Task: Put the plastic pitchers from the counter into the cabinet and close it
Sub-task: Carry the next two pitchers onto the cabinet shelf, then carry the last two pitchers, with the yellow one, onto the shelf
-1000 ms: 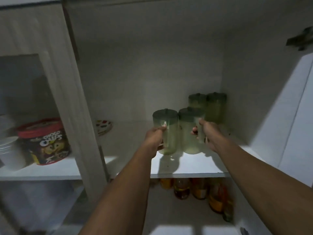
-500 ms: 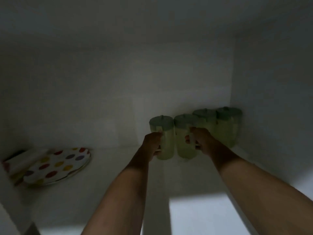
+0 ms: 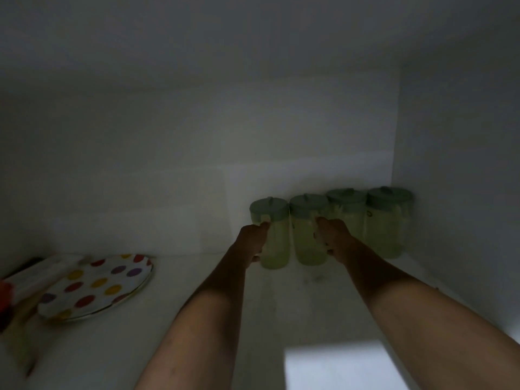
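**Both hands closed on pitcher handles, rear of cabinet shelf**

Left hand [image 3: 253, 240] grips the handle of the leftmost pitcher [image 3: 271, 235]; right hand [image 3: 333, 239] grips the second pitcher [image 3: 305, 235]. Four lidded pitchers stand in a row along the shelf [image 3: 281, 305] toward its back right corner. Judged light, stiff, smooth plastic: hold by the handle, keep upright.

Head view, close, facing cabinet [image 3: 309, 122] interior

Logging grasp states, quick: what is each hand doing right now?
Left hand: closed on the leftmost pitcher.
Right hand: closed on the second pitcher.
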